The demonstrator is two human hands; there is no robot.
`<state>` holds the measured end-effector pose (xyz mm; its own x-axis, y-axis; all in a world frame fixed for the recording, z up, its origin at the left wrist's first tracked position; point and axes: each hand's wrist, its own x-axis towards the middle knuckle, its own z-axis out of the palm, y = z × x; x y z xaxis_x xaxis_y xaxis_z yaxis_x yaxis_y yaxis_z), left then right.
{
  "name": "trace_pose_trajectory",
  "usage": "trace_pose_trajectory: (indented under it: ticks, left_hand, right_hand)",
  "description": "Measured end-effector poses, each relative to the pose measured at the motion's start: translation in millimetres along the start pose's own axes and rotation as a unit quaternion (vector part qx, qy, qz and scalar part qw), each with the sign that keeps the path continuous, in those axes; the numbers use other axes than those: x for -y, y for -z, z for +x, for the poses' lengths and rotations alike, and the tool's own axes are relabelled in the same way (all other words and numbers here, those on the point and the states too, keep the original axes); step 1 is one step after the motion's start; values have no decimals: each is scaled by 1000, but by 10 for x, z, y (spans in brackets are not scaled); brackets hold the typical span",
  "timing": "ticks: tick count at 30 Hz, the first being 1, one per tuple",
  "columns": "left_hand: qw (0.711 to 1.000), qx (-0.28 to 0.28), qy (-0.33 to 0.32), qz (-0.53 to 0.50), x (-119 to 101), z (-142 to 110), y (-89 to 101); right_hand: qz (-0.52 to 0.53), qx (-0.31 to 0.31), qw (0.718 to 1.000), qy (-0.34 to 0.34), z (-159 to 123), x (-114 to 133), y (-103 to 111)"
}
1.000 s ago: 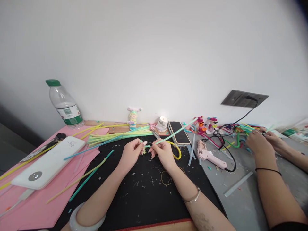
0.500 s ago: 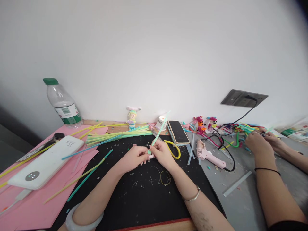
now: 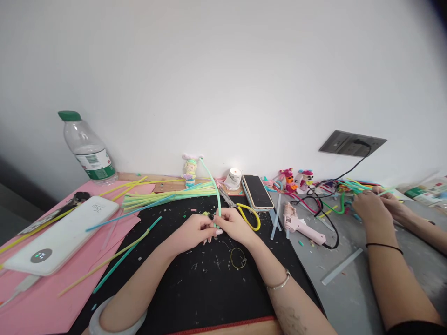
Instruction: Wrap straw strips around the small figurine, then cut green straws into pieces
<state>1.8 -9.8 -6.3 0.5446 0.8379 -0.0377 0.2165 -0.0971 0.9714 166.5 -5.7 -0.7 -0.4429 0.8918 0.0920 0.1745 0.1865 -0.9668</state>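
Note:
My left hand (image 3: 193,230) and my right hand (image 3: 234,224) meet over the black mat (image 3: 209,284), fingers pinched together around a small twisted piece I cannot make out clearly. A mint-green pipe cleaner (image 3: 213,186) rises from between the fingers and arcs up and back to the left, toward the small pastel figure (image 3: 190,170) by the wall. Both hands are closed on the pipe cleaner's lower end. A bundle of green and yellow pipe cleaners (image 3: 167,195) lies just behind the hands.
Yellow-handled scissors (image 3: 244,214), a phone (image 3: 257,191), a lit candle cup (image 3: 233,179) and a pink glue gun (image 3: 302,225) lie to the right. A white power bank (image 3: 59,235) and a water bottle (image 3: 87,149) stand left. Another person's hands (image 3: 375,204) work on pipe cleaners at far right.
The free end of the mint pipe cleaner has swung from pointing right, through upright, to arcing back left. My hands have drawn closer together and slightly lower on the mat.

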Motion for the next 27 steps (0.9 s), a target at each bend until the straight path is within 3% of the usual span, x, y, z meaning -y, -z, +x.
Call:
trace_pose_trajectory:
  ticks: [6,11,17,21,24,27]
  left_hand:
    - [993,-53,-10,-105,-37,29,-40]
    - [968,-156,21,-196,-39,36,-51]
    - [924,-240,8,-298,-17,57,-52]
    - [913,-263,-11,-311,9,86,-58]
    - [908,-256,-12,-330,21,92,-49]
    - [903,-201,4,-380,22,83,-39]
  right_hand:
    - [33,-134,990,38,29,-76,-37]
    - [46,-175,983,37,11,-30,-59]
    - [-19,-124,992,32,-32,63,-135]
    - [-59,-79,994,49,-47,42,-215]
    - [-63,-76,994,49,-47,24,-233]
    - [-24,-104,993,47,-42,27,-207]
